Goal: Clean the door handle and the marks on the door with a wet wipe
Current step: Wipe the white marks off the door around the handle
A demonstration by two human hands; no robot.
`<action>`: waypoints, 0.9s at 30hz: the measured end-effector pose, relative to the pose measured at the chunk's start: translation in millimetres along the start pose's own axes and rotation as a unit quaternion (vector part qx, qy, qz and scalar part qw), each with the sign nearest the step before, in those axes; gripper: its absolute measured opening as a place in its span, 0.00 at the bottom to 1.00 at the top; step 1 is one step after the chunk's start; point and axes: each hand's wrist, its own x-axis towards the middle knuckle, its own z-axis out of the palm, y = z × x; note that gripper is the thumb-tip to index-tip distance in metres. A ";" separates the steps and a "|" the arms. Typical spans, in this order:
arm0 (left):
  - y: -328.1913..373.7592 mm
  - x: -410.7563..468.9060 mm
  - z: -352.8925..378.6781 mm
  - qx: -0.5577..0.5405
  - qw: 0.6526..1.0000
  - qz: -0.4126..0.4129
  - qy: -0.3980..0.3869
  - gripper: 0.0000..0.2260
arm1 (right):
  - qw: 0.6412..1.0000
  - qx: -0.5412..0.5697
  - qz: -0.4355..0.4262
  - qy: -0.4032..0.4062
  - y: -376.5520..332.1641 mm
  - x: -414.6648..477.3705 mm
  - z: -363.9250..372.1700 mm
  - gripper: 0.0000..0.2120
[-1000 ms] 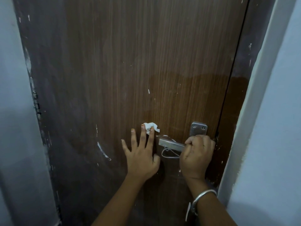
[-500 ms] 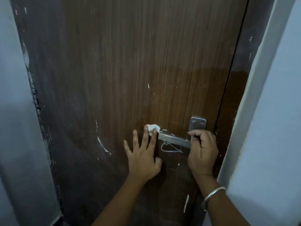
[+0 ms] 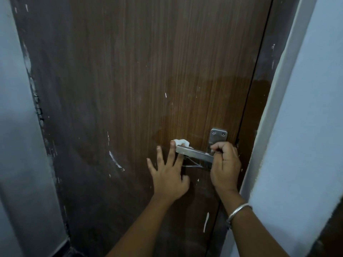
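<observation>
A brown wood-grain door point(image 3: 148, 71) fills the view. Its steel lever handle point(image 3: 193, 153) points left from a steel plate point(image 3: 218, 136). My right hand point(image 3: 224, 167) grips the handle near the plate, fingers curled over it. My left hand point(image 3: 167, 173) lies flat on the door with straight, spread fingers. Its longest fingertips press a small crumpled white wet wipe point(image 3: 181, 142) against the door just above the handle's free end. White marks on the door include a curved streak point(image 3: 115, 161), thin lines under the handle point(image 3: 193, 165) and a short stroke lower down point(image 3: 206, 221).
The dark door frame point(image 3: 259, 89) and a pale wall point(image 3: 306, 127) stand close on the right. Another pale wall point(image 3: 16, 127) borders the door's rough left edge. A metal bangle point(image 3: 239, 210) circles my right wrist. A glossy damp-looking patch point(image 3: 204, 108) spreads above the handle.
My left hand slid the wipe right, from open door surface to just above the handle's tip. My right hand moved along the handle toward the plate, baring more of the lever.
</observation>
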 end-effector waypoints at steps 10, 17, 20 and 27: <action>12.3 -1.9 -2.3 -0.003 1.000 0.002 0.011 0.35 | 1.000 -0.005 -0.010 0.001 -0.5 -0.2 1.5 0.10; 32.2 -4.0 -2.2 0.036 0.999 0.027 0.024 0.35 | 1.000 -0.012 -0.009 -0.005 -2.3 -0.7 1.2 0.15; 40.8 -5.3 -2.7 0.027 0.999 0.031 0.017 0.36 | 1.000 -0.016 -0.006 -0.008 -2.7 -0.4 1.4 0.15; 38.9 -7.3 -2.2 0.007 1.000 0.024 0.008 0.37 | 0.999 -0.033 -0.005 -0.006 -4.4 -1.5 2.1 0.15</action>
